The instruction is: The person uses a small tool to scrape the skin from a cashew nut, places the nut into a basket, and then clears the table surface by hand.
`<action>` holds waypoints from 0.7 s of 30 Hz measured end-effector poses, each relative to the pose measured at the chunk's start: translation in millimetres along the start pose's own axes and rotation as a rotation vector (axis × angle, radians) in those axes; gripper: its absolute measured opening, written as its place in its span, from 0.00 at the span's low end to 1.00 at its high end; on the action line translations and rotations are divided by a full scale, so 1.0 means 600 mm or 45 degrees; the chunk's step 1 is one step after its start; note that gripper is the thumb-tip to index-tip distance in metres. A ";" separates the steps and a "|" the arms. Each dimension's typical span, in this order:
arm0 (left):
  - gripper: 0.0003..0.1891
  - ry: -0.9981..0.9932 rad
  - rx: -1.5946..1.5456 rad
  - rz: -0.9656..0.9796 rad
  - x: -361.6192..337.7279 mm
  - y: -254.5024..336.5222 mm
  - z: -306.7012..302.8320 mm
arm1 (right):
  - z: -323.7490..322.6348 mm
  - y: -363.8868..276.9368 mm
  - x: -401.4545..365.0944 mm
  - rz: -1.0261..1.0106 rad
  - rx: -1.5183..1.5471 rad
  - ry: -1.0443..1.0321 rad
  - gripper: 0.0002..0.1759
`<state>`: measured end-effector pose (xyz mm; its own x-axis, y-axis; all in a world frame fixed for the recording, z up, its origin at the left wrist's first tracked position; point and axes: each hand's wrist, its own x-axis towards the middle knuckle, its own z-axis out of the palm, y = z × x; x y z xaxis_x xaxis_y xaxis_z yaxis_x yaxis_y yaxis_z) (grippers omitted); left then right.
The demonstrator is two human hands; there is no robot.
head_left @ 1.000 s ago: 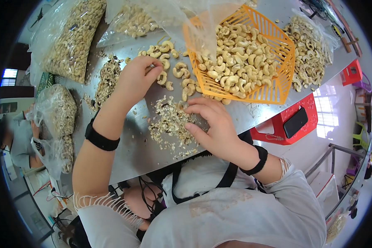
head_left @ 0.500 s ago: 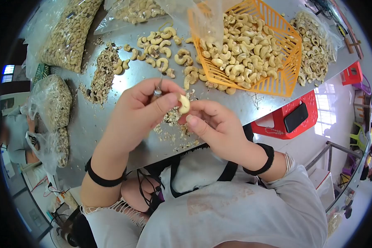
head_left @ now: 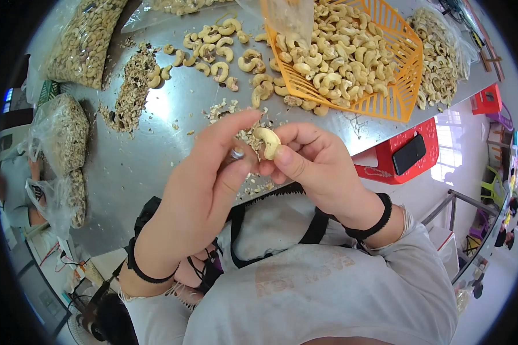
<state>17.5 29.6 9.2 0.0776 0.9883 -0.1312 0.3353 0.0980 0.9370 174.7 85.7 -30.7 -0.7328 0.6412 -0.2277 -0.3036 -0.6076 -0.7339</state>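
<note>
A pale, curved cashew nut point(head_left: 268, 142) is pinched between the thumb and fingers of my right hand point(head_left: 318, 164). Beside it, my left hand point(head_left: 204, 178) is curled around a small knife point(head_left: 236, 153), of which only a silver metal collar shows clearly; my fingers hide the rest. Both hands are close together over the near edge of the metal table point(head_left: 126, 195). Beneath them lie pale skin crumbs point(head_left: 250, 138). Ahead of my hands is a loose group of cashews point(head_left: 218, 49), some with brown skin on them.
An orange plastic basket point(head_left: 406, 106) heaped with cashews leans at the back right, beside a bag of nut pieces point(head_left: 437, 57). Filled clear bags point(head_left: 83, 49) line the left side. A brown crumb pile point(head_left: 131, 92) lies nearby. A phone point(head_left: 409, 155) rests on a red stool point(head_left: 380, 167).
The cashew has passed fully into my right hand's pinch and is turned. My left hand has rotated and lowered, so the knife blade seen before is hidden. The view has shifted slightly.
</note>
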 end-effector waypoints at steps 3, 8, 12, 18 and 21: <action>0.20 0.037 0.012 0.154 -0.004 -0.006 0.006 | 0.004 0.002 0.000 -0.049 0.005 0.018 0.12; 0.23 -0.046 0.062 0.078 -0.006 0.011 0.004 | 0.005 -0.002 -0.003 -0.070 0.006 -0.010 0.11; 0.24 -0.082 0.208 0.154 -0.005 0.009 -0.001 | 0.003 -0.001 -0.003 -0.118 -0.130 -0.028 0.11; 0.22 -0.061 0.380 0.201 -0.006 0.008 -0.003 | 0.008 0.002 -0.006 -0.133 -0.242 0.033 0.10; 0.21 -0.011 0.427 0.302 -0.003 0.002 -0.002 | 0.008 0.001 -0.007 -0.132 -0.240 -0.002 0.10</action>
<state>16.6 27.8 10.9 0.1966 0.9779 0.0718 0.5945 -0.1771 0.7844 174.4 80.6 -26.9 -0.7047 0.6948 -0.1437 -0.2584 -0.4400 -0.8600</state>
